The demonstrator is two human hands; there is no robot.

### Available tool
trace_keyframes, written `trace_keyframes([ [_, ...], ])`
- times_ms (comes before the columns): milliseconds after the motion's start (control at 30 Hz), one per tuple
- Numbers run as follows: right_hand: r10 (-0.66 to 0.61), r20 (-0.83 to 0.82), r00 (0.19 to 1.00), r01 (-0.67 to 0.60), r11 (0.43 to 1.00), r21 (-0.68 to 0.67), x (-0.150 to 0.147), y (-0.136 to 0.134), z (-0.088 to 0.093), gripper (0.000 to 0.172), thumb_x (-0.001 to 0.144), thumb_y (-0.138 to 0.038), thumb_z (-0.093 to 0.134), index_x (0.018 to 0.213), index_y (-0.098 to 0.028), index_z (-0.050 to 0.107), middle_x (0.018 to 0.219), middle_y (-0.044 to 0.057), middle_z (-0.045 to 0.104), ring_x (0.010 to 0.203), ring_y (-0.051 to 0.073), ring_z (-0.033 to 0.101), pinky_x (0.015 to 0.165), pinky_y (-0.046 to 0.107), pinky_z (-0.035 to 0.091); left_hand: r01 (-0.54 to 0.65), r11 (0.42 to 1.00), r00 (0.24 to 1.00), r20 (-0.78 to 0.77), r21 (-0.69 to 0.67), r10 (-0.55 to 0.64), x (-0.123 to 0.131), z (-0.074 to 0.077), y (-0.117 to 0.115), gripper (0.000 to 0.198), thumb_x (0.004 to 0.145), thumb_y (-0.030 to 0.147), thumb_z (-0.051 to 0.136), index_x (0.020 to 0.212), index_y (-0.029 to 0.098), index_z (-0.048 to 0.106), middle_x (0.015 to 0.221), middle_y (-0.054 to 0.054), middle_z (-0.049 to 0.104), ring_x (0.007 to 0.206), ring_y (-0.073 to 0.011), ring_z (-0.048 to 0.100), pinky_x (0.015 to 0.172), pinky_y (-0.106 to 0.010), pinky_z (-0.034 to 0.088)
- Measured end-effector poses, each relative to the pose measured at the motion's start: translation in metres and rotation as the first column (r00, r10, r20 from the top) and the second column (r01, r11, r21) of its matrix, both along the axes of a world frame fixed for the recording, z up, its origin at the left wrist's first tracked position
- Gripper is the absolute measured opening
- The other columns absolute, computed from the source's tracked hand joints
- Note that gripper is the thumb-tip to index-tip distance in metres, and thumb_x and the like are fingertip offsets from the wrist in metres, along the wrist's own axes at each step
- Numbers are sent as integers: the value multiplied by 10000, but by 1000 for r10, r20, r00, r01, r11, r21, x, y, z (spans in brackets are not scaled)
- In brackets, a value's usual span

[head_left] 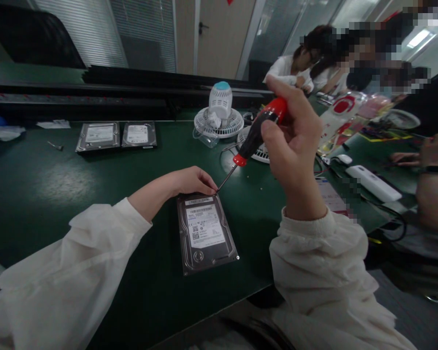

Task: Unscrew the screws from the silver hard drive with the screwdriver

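A hard drive (208, 238) with a white printed label lies flat on the dark green table in front of me. My left hand (193, 181) grips its far edge, fingers closed by the far right corner. My right hand (295, 136) is raised to the right, wrapped round the red and black handle of a screwdriver (255, 136). The shaft slants down to the left, and its tip meets the drive's far right corner beside my left fingertips. Any screw under the tip is too small to make out.
Two more hard drives (98, 135) lie at the back left. A white fan (221, 104) stands behind, with a clear plastic cup (208, 137) beside it. Tiny loose bits lie right of the drive. A white power strip (374, 183) and other people's hands are at right.
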State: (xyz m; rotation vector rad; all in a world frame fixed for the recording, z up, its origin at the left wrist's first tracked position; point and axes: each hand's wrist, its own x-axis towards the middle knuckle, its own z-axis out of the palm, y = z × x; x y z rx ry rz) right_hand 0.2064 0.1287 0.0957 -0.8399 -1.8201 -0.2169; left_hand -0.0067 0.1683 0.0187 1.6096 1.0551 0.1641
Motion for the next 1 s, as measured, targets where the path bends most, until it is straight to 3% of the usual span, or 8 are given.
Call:
trace_keyframes([
  [133,-5,-2,1000,5,999,39,-1,-1,3,406,971,-569,586,1282,-328,686,1223,37,741,1055,237,715,956,416,596,2,1000,1000,-2,3,-2,-1,-1,1,156,722,293,777,868,248,810,874,-8,781,866,-224,690,836,-371,515],
  [300,19,-16,1000,-18,997,77,-2,-3,3,484,984,-613,542,1290,-274,701,1112,39,761,807,178,669,773,363,575,1,1000,1000,-8,-4,-1,-1,0,1,138,729,284,779,860,254,809,874,1,783,861,-210,689,830,-354,514],
  [400,11,-23,1000,-10,999,41,-1,-4,2,504,1004,-603,498,1331,-267,683,1148,43,752,843,182,662,796,365,564,2,1000,1000,-3,-6,-2,-1,-1,1,120,734,280,780,848,257,809,864,2,783,846,-205,688,823,-348,515],
  [500,-23,-44,999,24,1000,20,-1,-4,2,436,961,-552,603,1278,-272,709,1151,39,758,846,198,678,793,383,574,6,1000,1000,3,-6,-6,-1,-2,2,126,737,290,787,858,267,815,886,1,791,870,-211,692,840,-353,516],
  [733,58,-32,998,-59,998,-12,1,-5,5,467,978,-600,539,1312,-314,697,1305,58,729,1149,290,716,1061,505,558,-10,1000,1000,-6,-4,10,-1,-1,1,170,705,300,824,868,252,817,846,4,785,845,-207,694,814,-338,518],
  [900,13,-74,997,-16,999,-34,1,-4,5,428,941,-568,635,1242,-280,730,1176,67,771,1019,270,747,989,483,597,-5,1000,1000,-4,-10,5,0,2,-1,153,713,301,816,857,250,814,846,6,786,833,-200,693,817,-334,517],
  [1000,1,-40,999,-2,999,-39,4,-4,6,472,952,-600,584,1276,-282,712,1181,63,766,992,259,739,972,477,599,-11,1000,1000,-8,-8,11,0,2,-1,132,721,289,804,845,243,810,831,7,780,825,-196,688,809,-331,515],
])
